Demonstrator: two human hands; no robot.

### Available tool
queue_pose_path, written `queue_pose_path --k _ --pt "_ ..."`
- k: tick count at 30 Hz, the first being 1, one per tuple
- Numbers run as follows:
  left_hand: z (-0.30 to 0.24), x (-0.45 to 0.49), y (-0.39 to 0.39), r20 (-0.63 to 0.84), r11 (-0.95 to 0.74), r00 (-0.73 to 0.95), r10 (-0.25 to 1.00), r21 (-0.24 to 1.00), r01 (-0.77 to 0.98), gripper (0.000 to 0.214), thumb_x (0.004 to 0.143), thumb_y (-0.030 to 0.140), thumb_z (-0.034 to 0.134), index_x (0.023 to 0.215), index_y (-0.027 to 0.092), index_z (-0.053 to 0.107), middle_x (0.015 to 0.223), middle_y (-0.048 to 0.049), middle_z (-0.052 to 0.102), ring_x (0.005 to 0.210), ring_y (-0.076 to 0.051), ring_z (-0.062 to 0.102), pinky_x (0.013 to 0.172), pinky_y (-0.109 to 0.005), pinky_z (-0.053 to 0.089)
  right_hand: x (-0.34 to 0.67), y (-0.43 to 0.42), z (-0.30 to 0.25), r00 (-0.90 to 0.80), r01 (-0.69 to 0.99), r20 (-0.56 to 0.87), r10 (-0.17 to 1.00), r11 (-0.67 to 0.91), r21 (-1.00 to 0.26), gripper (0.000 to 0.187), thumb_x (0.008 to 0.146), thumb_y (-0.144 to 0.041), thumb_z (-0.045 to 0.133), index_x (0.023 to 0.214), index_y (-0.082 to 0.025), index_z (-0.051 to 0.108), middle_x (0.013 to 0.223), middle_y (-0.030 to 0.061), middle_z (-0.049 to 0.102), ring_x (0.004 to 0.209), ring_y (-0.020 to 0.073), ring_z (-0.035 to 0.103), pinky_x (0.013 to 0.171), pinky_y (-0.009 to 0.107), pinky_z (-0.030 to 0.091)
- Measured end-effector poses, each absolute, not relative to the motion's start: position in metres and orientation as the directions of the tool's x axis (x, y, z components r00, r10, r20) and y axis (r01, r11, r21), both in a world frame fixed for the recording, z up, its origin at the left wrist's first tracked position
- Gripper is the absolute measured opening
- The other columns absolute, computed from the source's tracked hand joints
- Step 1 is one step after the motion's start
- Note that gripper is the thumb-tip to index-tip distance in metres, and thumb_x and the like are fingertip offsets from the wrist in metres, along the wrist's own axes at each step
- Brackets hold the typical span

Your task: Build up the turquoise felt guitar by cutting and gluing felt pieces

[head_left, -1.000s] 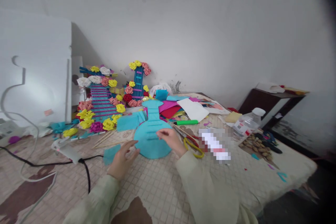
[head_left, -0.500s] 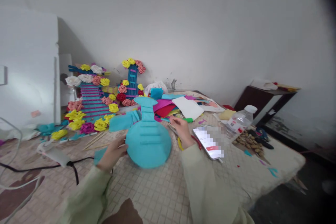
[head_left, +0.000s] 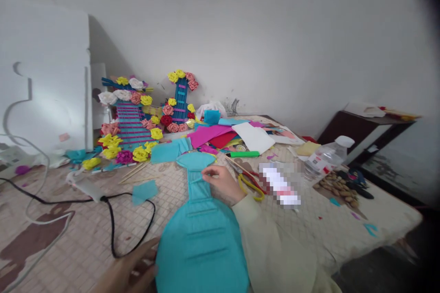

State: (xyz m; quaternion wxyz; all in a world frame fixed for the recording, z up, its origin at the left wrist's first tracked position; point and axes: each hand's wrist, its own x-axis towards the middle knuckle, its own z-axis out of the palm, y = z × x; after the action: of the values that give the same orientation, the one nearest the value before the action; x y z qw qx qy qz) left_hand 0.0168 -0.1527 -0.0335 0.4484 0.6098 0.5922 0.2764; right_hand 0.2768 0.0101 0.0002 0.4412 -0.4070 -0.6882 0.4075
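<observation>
A turquoise guitar-shaped foam cutout [head_left: 201, 233] is lifted close to me, its round body low in the picture and its neck pointing away. My right hand [head_left: 223, 183] pinches the neck from the right side. My left hand [head_left: 129, 268] grips the left edge of the round body at the bottom of the view, fingers partly hidden behind it.
A glue gun [head_left: 85, 187] with a black cable [head_left: 113, 233] lies left. Paper-flower models [head_left: 132, 123] stand at the back, coloured sheets [head_left: 223, 139] beside them. Yellow-handled scissors [head_left: 252, 187], a phone [head_left: 280, 185], a water bottle [head_left: 325, 158] and nuts [head_left: 335, 185] lie right. Turquoise scraps [head_left: 144, 191] lie near wooden sticks.
The cutout has been pulled toward me and lower in the view. My right hand went from the scissors area back to the neck; my left hand dropped with the body.
</observation>
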Motion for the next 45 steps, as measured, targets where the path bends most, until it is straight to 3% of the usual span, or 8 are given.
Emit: queue_pose_path --k 3,8,15,26,34,41,45 --pt "0.003 0.022 -0.131 -0.026 -0.027 0.061 0.998 0.681 0.731 0.041 0.070 0.052 0.054 0.098 0.023 0.066 0.085 -0.0055 0.072 0.069 -0.022 0.066 0.061 -0.031 0.053 0.275 0.008 -0.013 -0.324 0.222 0.234 0.917 0.314 -0.923 0.014 0.069 -0.019 0.065 0.081 -0.015 0.069 0.082 0.0052 0.069 0.076 0.0166 0.061 0.074 0.029 0.047" --pt "0.023 0.061 -0.076 0.154 -0.307 0.267 0.951 0.534 0.787 0.034 0.078 0.037 0.046 0.100 0.019 0.064 0.092 -0.0075 0.070 0.075 -0.021 0.064 0.072 -0.033 0.051 0.282 0.004 -0.023 -0.326 0.261 0.188 0.927 0.279 -0.924 0.017 0.065 -0.012 0.064 0.081 -0.015 0.069 0.078 0.0047 0.069 0.070 0.0160 0.061 0.070 0.029 0.048" --pt "-0.009 0.090 -0.024 0.195 -0.351 0.292 0.936 0.533 0.770 0.023 0.073 0.022 0.050 0.086 0.016 0.068 0.088 -0.0110 0.068 0.085 -0.024 0.061 0.078 -0.037 0.048 0.281 -0.002 -0.020 -0.326 0.260 0.179 0.928 0.270 -0.927 0.021 0.067 -0.013 0.064 0.088 -0.013 0.067 0.086 0.0073 0.069 0.078 0.0163 0.063 0.072 0.028 0.050" --pt "-0.025 0.072 -0.024 0.324 -0.438 0.300 0.897 0.572 0.693 0.020 0.075 0.030 0.052 0.077 0.021 0.070 0.078 -0.0059 0.068 0.076 -0.021 0.061 0.071 -0.034 0.049 0.289 -0.002 -0.014 -0.379 0.371 0.148 0.914 0.296 -0.880 0.027 0.065 -0.009 0.065 0.090 -0.016 0.070 0.082 0.0052 0.069 0.074 0.0168 0.063 0.072 0.029 0.050" --pt "-0.027 0.073 -0.025 0.424 -0.494 0.276 0.862 0.584 0.644 0.019 0.076 0.030 0.053 0.080 0.021 0.070 0.080 -0.0064 0.067 0.077 -0.021 0.061 0.073 -0.034 0.049 0.290 -0.005 -0.008 -0.485 0.455 0.158 0.860 0.403 -0.794 0.022 0.074 -0.025 0.066 0.093 -0.017 0.072 0.089 0.0077 0.070 0.076 0.0187 0.062 0.073 0.030 0.047" --pt "-0.025 0.073 -0.027 0.454 -0.502 0.253 0.854 0.596 0.627 0.020 0.075 0.030 0.055 0.080 0.020 0.071 0.081 -0.0085 0.068 0.078 -0.023 0.062 0.074 -0.038 0.050 0.288 -0.008 -0.004 -0.402 0.391 0.115 0.909 0.284 -0.876 0.021 0.073 -0.029 0.065 0.089 -0.017 0.073 0.086 0.0057 0.072 0.072 0.0186 0.064 0.068 0.028 0.049" --pt "-0.020 0.077 -0.030 0.446 -0.511 0.271 0.853 0.611 0.604 0.024 0.074 0.033 0.058 0.093 0.022 0.070 0.086 -0.0063 0.071 0.083 -0.023 0.064 0.077 -0.036 0.050 0.286 -0.009 -0.003 -0.383 0.373 0.103 0.918 0.256 -0.892 0.021 0.071 -0.028 0.066 0.087 -0.017 0.073 0.081 0.0046 0.072 0.067 0.0175 0.063 0.065 0.027 0.048"
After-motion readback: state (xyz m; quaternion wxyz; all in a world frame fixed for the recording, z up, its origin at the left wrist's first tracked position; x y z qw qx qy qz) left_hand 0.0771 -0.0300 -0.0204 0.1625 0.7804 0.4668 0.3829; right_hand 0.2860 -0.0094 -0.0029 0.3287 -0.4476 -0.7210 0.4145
